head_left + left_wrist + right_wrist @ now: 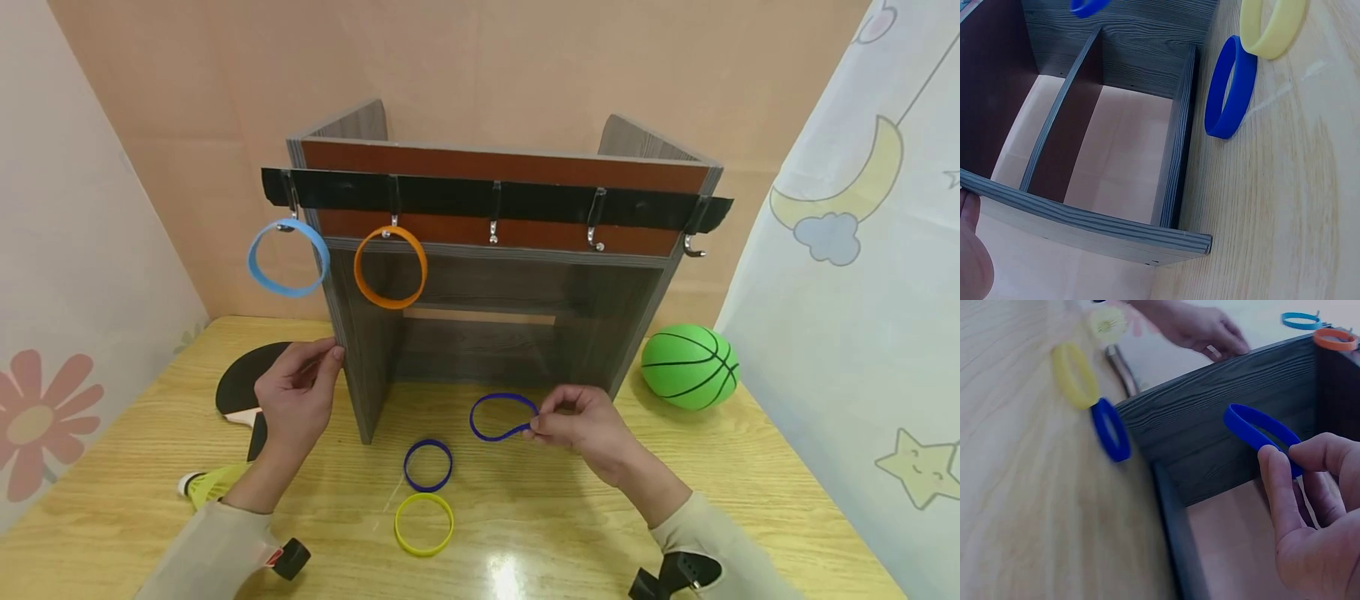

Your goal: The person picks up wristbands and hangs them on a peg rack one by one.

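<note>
Right hand (581, 421): your fingers pinch a blue band (1241, 431) at the shelf unit's (487, 162) lower opening | Left hand (296, 396): your fingers touch its left side panel (367, 358), grip unclear | Counter (480, 517): another blue band (1245, 94), yellow band (1288, 28)

From where I stand, I can't make out any readable text, label, brand, number or sign.
</note>
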Motion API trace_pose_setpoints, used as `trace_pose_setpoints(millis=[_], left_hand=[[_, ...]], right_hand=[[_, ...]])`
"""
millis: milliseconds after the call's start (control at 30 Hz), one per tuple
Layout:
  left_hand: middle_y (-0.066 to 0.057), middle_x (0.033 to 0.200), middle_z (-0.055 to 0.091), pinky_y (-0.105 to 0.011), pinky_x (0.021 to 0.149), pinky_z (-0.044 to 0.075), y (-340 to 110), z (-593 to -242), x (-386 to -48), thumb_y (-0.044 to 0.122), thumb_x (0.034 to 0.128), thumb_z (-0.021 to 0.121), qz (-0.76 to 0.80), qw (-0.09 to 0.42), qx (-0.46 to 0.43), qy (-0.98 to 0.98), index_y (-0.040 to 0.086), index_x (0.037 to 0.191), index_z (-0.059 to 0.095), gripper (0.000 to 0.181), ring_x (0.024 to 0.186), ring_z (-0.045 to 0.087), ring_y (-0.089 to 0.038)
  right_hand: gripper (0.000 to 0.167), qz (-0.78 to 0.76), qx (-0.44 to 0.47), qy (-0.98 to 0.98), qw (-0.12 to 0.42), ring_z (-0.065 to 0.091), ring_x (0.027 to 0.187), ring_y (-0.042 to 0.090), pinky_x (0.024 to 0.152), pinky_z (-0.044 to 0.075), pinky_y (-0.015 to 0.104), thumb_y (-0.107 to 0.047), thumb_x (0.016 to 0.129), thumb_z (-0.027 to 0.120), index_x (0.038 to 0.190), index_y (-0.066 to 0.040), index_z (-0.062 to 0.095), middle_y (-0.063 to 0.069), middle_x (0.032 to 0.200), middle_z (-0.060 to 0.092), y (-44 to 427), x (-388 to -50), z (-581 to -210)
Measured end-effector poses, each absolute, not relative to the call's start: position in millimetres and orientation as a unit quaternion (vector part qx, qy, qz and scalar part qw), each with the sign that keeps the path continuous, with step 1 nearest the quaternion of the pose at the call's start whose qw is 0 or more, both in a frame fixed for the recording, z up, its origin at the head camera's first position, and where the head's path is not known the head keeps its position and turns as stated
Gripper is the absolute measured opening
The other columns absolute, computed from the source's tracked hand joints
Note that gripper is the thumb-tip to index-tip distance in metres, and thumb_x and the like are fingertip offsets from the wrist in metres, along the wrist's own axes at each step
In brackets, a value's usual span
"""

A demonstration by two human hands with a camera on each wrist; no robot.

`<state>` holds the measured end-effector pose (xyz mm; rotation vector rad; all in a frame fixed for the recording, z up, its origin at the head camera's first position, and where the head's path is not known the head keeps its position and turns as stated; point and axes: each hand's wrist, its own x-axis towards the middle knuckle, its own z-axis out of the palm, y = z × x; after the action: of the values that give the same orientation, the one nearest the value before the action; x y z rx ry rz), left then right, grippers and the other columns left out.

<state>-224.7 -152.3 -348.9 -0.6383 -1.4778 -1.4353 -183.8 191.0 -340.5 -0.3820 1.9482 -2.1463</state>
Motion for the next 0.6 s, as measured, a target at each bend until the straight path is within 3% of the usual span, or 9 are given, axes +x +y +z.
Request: trace_pose_setpoints(millis=[600], left_hand=[[-0.021,0.074,0.062,-0.019,0.07,0.054,-150.2,-344.3,-221.0,-0.024,0.0756,0.062,-0.583,0.476,-0.259,-0.606,-0.02,0.086,0.064,0.011,0.072,0.064,-0.009]], right_hand=[[0.025,-0.779,-0.228,0.58,0.069,0.068,0.08,0.025,0.074,0.056,0.029,0.017,0.082,0.054,0.077,-0.005,0.063,0.011,0.086,0.06,180.4,-176.5,-284.5]])
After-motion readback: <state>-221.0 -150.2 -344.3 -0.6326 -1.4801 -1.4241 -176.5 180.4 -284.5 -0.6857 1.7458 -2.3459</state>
